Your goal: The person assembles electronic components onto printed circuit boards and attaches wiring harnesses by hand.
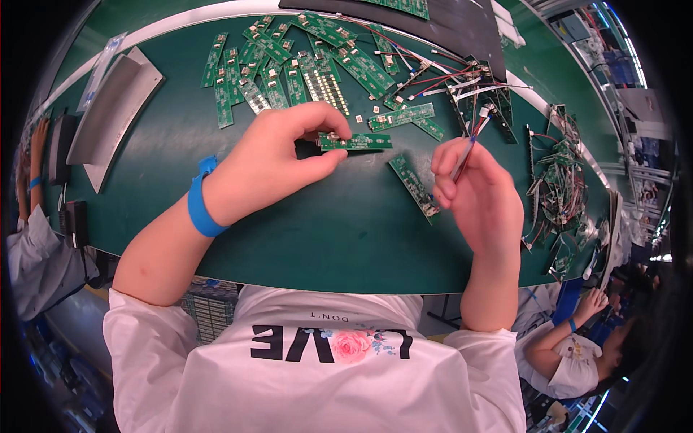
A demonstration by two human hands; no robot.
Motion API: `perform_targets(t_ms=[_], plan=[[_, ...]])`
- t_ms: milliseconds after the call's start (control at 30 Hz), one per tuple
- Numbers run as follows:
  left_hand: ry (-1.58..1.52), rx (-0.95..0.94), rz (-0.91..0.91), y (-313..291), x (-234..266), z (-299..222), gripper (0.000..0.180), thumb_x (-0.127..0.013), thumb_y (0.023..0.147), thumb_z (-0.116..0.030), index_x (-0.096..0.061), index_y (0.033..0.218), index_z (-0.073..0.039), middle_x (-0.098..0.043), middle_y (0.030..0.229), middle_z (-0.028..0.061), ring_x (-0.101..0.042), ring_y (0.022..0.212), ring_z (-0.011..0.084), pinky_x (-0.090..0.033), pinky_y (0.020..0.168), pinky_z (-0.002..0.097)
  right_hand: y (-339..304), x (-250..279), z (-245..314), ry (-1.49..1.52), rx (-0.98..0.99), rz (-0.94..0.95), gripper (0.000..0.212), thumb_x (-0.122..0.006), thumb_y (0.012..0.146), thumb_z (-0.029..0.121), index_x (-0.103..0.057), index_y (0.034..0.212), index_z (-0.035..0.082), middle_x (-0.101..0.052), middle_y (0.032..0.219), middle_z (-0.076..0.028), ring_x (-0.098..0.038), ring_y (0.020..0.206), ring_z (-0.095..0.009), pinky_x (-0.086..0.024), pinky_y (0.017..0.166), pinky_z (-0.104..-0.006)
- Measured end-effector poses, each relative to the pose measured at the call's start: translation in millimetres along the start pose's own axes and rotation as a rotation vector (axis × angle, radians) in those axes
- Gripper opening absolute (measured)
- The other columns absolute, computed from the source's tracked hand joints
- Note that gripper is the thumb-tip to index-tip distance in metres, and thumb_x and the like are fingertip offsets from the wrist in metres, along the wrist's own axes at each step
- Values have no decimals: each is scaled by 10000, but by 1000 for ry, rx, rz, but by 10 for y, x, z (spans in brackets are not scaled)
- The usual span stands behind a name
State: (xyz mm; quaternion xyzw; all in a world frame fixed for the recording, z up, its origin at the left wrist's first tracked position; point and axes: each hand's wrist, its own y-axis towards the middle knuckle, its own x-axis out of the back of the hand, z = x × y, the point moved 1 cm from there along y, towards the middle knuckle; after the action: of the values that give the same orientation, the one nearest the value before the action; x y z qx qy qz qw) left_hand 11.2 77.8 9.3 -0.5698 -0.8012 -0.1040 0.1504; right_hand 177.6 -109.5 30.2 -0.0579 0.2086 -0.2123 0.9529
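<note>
Between thumb and forefinger, my left hand point(278, 148) grips a narrow green circuit board point(369, 142) by its left end, just above the mat. A blue band point(198, 206) circles that wrist. My right hand point(476, 184) is closed on a thin wire cable point(470, 143), its white connector point(484, 112) sticking up above the fingers. Beside those fingers, another narrow circuit board point(413, 186) lies slanted on the green table mat point(317, 238). Two more boards, one a light green board point(401, 116), lie just beyond my hands.
A heap of green circuit boards point(274, 61) covers the far middle. Wired boards point(480, 90) lie at far right, with a tangled pile of them point(559, 180) nearer the right edge. At left stands a grey metal tray point(115, 115). Other people point(570, 346) sit on both sides.
</note>
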Motion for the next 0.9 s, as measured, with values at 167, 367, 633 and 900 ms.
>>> perform_targets(t_ms=[167, 367, 633, 900], plan=[[-178, -21, 64, -90, -59, -72, 203, -671, 791, 15, -597, 980, 3, -615, 985, 45, -579, 908, 115, -457, 817, 242, -46, -75, 60, -233, 87, -37, 241, -415, 972, 172, -552, 862, 8, -488, 818, -24, -397, 655, -59, -345, 585, -208], [-220, -62, 92, -167, -127, -94, 223, -657, 796, 58, -588, 1004, 14, -610, 985, 66, -615, 931, 138, -478, 833, 257, -52, -76, -15, -247, 112, -41, 172, -496, 970, 150, -554, 868, 25, -503, 754, 17, -407, 600, -26, -341, 544, -185], [-299, -88, -127, -98, -99, -56, 198, -628, 825, 57, -560, 1010, 35, -627, 943, 99, -668, 867, 185, -500, 783, 257, -51, 44, -4, -278, 166, -105, 174, -539, 959, 174, -545, 887, 15, -536, 770, 0, -420, 568, -16, -326, 486, -181], [-334, -74, -125, -83, -69, -50, 196, -622, 835, 41, -567, 1024, 32, -633, 955, 104, -665, 866, 186, -497, 767, 254, 19, 32, 28, -231, 202, -110, 183, -480, 970, 121, -431, 1103, 7, -514, 860, -39, -378, 558, -28, -321, 495, -187]])
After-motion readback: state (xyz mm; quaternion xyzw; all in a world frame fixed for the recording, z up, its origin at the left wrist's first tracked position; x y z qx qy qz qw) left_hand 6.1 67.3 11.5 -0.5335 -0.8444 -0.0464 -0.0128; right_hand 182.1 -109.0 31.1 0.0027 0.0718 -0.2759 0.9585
